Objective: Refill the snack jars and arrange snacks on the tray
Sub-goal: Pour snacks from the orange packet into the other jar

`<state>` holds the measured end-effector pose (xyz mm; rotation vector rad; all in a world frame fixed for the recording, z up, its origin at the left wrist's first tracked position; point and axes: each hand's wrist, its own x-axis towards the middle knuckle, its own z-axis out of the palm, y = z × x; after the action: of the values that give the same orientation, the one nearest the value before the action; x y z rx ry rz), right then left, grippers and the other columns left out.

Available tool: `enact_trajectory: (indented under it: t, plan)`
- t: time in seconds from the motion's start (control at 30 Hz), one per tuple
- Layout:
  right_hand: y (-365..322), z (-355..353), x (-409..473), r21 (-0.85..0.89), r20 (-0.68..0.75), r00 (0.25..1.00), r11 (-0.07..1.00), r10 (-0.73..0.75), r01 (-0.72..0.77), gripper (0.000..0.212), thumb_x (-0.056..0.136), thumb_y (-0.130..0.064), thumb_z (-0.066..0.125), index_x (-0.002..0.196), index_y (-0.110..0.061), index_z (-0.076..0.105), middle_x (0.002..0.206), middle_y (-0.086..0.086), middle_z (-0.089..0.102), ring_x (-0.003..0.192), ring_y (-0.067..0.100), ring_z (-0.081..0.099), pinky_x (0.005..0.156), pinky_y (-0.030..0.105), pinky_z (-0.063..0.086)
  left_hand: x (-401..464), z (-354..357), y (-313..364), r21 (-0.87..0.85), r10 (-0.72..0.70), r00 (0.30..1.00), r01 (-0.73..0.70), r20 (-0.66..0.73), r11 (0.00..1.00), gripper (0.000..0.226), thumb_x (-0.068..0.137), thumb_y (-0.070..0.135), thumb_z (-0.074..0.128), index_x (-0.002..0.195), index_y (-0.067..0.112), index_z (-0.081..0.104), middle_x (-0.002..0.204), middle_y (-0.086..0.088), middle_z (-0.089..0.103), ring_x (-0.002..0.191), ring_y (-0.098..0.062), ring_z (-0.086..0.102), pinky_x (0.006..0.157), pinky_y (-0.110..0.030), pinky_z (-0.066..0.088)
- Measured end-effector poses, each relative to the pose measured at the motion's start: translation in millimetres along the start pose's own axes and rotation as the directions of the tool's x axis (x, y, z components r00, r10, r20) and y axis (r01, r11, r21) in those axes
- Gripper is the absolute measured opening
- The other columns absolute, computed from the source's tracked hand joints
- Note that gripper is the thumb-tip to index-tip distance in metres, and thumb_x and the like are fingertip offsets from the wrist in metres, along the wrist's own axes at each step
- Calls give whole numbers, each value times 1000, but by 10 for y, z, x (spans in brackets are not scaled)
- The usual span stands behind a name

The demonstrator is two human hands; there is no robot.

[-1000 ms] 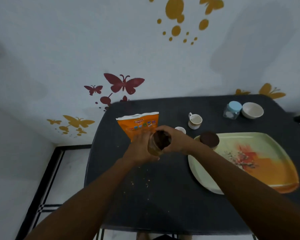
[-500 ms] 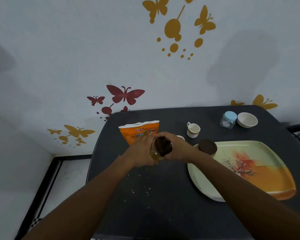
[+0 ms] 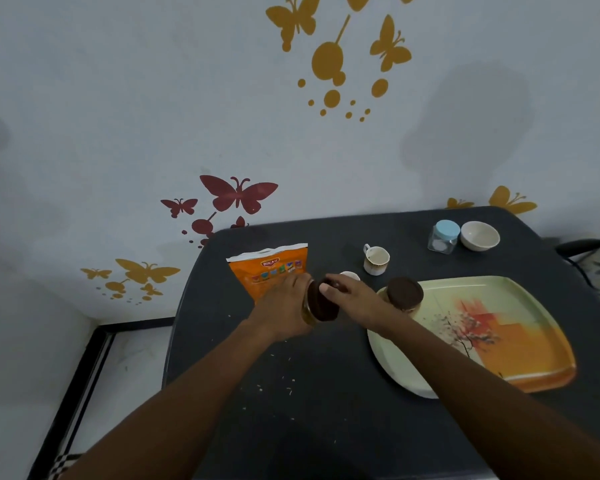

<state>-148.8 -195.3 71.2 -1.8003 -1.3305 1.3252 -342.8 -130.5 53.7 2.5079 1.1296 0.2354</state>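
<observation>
While my left hand (image 3: 284,306) grips the tilted amber glass jar (image 3: 307,311), my right hand (image 3: 352,299) curls around its dark brown round lid (image 3: 323,301).

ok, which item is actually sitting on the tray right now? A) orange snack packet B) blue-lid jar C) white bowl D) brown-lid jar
D: the brown-lid jar stands at the tray's near-left corner; the other three items rest on the bare dark table.

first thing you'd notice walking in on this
Two hands meet mid-table on a tilted jar: the left hand grips its body, the right hand its brown lid. Behind stands an orange snack bag; right lies a floral tray.
</observation>
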Motion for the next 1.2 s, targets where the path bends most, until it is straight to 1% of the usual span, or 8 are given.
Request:
enact_trajectory:
  t: [0.13,0.23,0.33,0.5,0.73,0.9,1.0,1.2]
  plan:
    - [-4,-67,-23,-166,79,930,925,359,-343,89,88,-84,31,126,-7,56,106,15,73,80,30,76,74,38,63,-23,18,-2,20,8,1000,-8,13,1000,75,65,46,87,125,34,45,126,5,55,114,-11,51,98,-37,52]
    - [37,-77,1,-165,40,989,978,140,-132,73,93,-70,49,148,-23,38,140,8,55,100,19,66,66,25,58,-17,31,28,12,11,1000,-11,11,1000,77,67,47,88,129,33,44,129,4,55,117,-12,50,100,-36,50]
    - [-12,-18,28,-38,14,999,999,-37,38,67,93,-59,60,149,-29,37,143,3,51,111,14,55,67,15,49,10,47,90,6,2,1000,-2,8,1000,81,68,46,89,133,31,44,132,4,54,121,-14,50,102,-36,49]
    - [-173,-34,31,-342,-93,952,889,290,-304,87,88,-85,24,124,-12,55,100,13,67,83,24,70,68,30,57,0,96,131,31,-5,1000,4,14,999,91,66,45,92,141,32,42,136,4,53,125,-15,51,100,-28,41]
    - [-33,-39,-24,48,89,995,998,-53,49,62,87,-21,74,140,-28,42,130,2,50,114,18,55,89,29,56,36,32,160,-14,17,1000,-17,-1,1000,70,69,46,89,126,34,49,125,8,57,115,-11,53,97,-32,50]
    - [-51,-13,-35,-77,77,993,993,90,-84,44,95,-39,63,131,-31,39,131,8,52,102,23,63,82,38,63,5,104,137,5,22,1000,-22,21,1000,71,65,50,90,121,37,49,121,11,56,109,-6,51,90,-27,44]
    - [-97,-1,-19,-244,29,979,951,203,-190,61,99,-58,46,148,-26,30,144,12,46,87,26,69,69,31,62,-30,176,146,3,13,999,-13,35,1000,85,62,49,92,132,35,46,129,9,54,114,-8,49,92,-25,40]
    - [-54,42,-79,-223,24,999,974,44,-37,73,92,-50,66,149,-21,30,137,12,48,118,27,56,98,43,55,-2,134,176,-55,18,1000,-17,16,998,68,68,48,88,119,36,45,113,14,51,100,-6,52,77,-16,42]
